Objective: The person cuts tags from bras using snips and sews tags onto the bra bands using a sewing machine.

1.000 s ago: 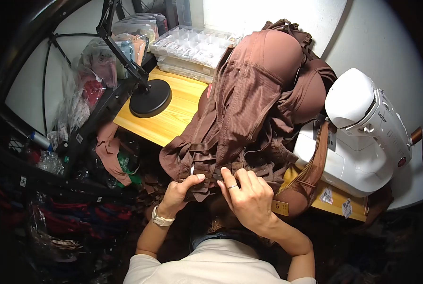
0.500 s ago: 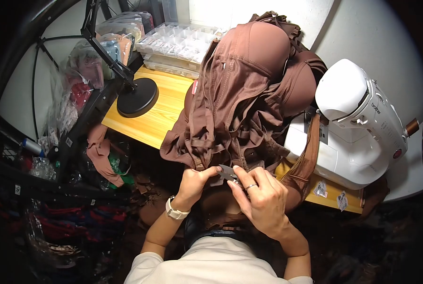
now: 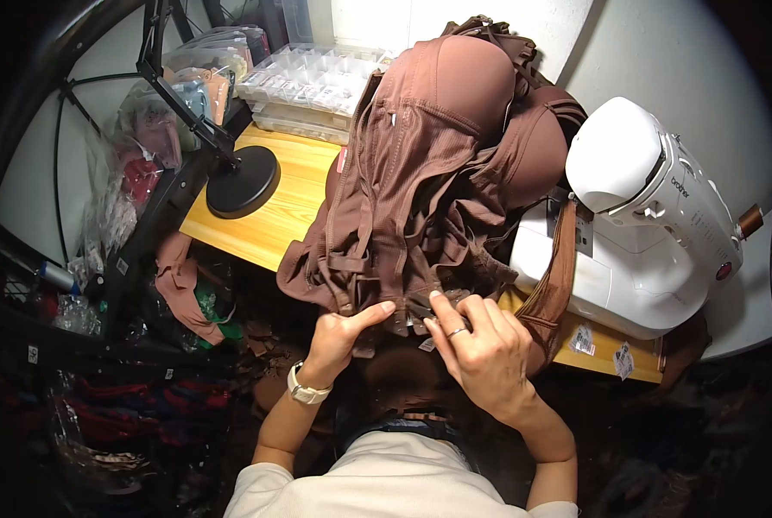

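Left hand (image 3: 334,344) pinches brown garment (image 3: 403,224); right hand (image 3: 487,356), grip unclear; compartment box (image 3: 293,98) holds pale pieces; zip bags (image 3: 211,53) hold cloth.

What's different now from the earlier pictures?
The left hand and right hand have both moved right along the lower edge of the brown garments. The grey tool, plain in the right hand half a second ago, is hard to make out now. The sewing machine and black lamp base stayed put; the whole view shifted, so they sit farther left in the picture.
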Action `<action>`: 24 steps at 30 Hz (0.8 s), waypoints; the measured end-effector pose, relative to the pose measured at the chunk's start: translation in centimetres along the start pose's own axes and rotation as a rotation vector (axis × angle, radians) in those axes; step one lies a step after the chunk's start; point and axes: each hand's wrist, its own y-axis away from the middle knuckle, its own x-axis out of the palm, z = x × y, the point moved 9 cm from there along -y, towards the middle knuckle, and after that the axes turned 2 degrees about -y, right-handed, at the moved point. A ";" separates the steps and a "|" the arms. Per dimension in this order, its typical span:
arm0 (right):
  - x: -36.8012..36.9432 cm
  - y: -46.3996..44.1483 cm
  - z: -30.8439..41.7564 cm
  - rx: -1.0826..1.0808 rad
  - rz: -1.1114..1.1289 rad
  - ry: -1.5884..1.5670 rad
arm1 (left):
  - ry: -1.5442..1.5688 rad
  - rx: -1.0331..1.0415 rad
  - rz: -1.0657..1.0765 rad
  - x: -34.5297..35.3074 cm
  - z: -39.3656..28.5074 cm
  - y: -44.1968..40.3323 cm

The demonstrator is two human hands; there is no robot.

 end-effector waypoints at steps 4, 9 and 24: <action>1.2 -0.1 1.6 -0.102 0.010 0.047 | -0.078 0.095 -0.076 -1.7 -0.8 1.5; 2.5 -0.5 3.3 -0.160 0.025 0.105 | -0.368 0.283 -0.051 -2.1 -1.6 1.9; -1.7 0.2 -0.6 0.089 -0.083 -0.036 | 0.068 0.112 0.014 0.0 -0.2 -0.6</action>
